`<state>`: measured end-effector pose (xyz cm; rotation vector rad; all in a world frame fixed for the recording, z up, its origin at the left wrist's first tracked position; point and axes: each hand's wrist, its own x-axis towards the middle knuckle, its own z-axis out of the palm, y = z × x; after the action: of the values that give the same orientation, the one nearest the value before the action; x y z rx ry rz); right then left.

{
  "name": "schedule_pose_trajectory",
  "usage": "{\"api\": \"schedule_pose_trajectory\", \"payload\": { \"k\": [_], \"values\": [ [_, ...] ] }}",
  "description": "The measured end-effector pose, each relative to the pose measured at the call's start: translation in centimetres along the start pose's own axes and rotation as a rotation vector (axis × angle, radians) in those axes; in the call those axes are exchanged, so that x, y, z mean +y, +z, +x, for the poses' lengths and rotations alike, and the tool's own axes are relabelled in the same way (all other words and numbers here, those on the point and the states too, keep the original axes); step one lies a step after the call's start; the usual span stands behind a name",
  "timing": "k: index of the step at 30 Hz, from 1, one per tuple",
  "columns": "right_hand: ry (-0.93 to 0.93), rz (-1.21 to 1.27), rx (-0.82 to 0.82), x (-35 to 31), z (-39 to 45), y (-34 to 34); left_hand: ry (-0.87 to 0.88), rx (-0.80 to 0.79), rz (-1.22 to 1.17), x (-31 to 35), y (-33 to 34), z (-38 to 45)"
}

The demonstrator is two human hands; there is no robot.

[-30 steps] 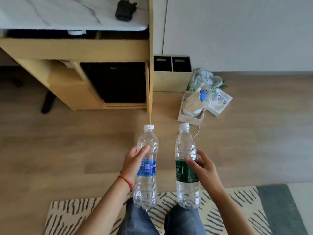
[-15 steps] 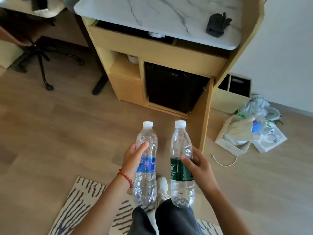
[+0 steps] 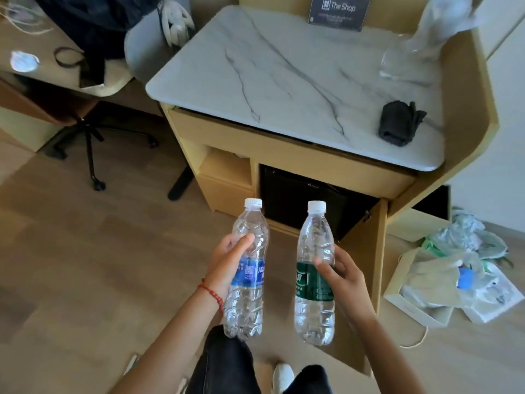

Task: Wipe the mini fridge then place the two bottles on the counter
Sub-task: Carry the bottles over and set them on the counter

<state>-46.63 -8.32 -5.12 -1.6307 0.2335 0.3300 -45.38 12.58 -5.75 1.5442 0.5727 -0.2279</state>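
My left hand (image 3: 230, 261) grips a clear water bottle with a blue label (image 3: 248, 275), held upright. My right hand (image 3: 342, 275) grips a second clear bottle with a green label (image 3: 314, 282), also upright. Both bottles hang in front of the cabinet, below the white marble counter (image 3: 287, 81). A dark folded cloth (image 3: 397, 123) lies on the counter's right front part. The black mini fridge (image 3: 298, 197) sits in the cabinet under the counter, its wooden cabinet door (image 3: 366, 268) swung open to the right.
Clear plastic wrapping (image 3: 420, 49) and a dark sign (image 3: 338, 9) stand at the counter's back. A desk (image 3: 42, 66) and office chair (image 3: 93, 143) are at left. A paper bag with crumpled rubbish (image 3: 443, 277) lies on the wooden floor at right.
The view has risen and moved closer to the cabinet, so the whole counter top now shows. Both bottles stay in my hands, lifted slightly toward the cabinet.
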Motion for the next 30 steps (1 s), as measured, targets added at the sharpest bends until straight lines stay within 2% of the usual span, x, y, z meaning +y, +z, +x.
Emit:
{"api": "schedule_pose_trajectory", "payload": {
  "k": [11,20,30],
  "values": [
    [-0.068,0.096,0.251,-8.1,11.9,3.9,0.178,-0.275,0.038,13.2,-0.2,14.8],
    [-0.142,0.142,0.368,-13.6,18.4,0.5,0.267,-0.404,-0.006,20.7,4.9,21.9],
    [-0.255,0.116,0.346,-19.0,26.9,-6.4,0.351,-0.317,-0.063,27.2,13.0,26.6]
  ]
}}
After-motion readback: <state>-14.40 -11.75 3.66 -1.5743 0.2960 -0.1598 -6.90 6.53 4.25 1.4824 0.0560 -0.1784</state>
